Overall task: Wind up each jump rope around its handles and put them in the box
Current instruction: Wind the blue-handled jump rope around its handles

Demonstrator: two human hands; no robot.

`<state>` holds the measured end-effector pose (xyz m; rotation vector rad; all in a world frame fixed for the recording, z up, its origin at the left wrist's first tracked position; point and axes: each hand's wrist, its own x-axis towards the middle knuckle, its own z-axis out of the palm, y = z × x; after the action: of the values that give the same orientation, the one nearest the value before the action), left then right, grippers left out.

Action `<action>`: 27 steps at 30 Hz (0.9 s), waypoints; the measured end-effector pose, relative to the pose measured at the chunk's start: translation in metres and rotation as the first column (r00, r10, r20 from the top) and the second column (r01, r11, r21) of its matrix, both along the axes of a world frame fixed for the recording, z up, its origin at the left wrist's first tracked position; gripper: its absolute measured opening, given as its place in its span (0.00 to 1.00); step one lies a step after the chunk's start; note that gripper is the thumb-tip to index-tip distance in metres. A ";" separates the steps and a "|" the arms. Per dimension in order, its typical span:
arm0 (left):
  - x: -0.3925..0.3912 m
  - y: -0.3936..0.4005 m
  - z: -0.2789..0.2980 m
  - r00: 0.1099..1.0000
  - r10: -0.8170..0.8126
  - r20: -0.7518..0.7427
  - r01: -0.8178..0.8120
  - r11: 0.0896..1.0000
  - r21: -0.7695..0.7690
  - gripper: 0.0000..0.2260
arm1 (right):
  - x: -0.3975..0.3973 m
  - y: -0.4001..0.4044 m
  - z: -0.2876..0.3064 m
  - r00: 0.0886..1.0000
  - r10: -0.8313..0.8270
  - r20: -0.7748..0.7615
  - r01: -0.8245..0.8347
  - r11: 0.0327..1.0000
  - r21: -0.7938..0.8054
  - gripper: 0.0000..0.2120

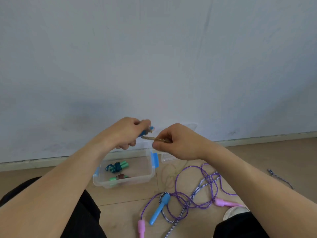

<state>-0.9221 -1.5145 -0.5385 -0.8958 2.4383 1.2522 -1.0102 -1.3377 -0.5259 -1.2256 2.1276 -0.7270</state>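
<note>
Forearms; golden rope (pixel 155 139) between grips.

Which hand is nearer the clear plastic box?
Left. The left hand hovers just above the clear plastic box, at its far rim; the right hand is off to the box's right.

Plain indoor room, likely a home, wood-look floor (pixel 130 212), pale painted wall (pixel 154 57), low baseboard (pixel 257 140)
</note>
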 end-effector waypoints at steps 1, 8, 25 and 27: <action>0.001 0.003 -0.002 0.994 -0.069 0.089 0.072 0.997 -0.029 0.20 | -0.001 0.002 0.001 0.999 0.036 0.038 -0.038 0.997 0.062 0.13; 0.006 0.025 -0.011 0.883 -0.397 0.252 0.297 0.886 0.357 0.28 | -0.016 0.013 0.007 0.936 -0.035 0.349 0.033 0.999 0.013 0.12; 0.008 0.040 0.016 0.949 -0.173 -0.264 0.313 0.629 0.712 0.27 | -0.043 0.009 -0.007 0.722 -0.057 0.690 0.229 0.960 -0.160 0.08; 0.008 0.041 0.018 0.946 -0.134 -0.295 0.315 0.595 0.739 0.27 | -0.048 0.008 -0.005 0.675 0.003 0.738 0.224 0.952 -0.208 0.04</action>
<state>-0.9140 -1.4739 -0.5208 -0.1850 1.6935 2.1085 -1.0580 -1.3292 -0.5312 -0.7227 1.4421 -1.3557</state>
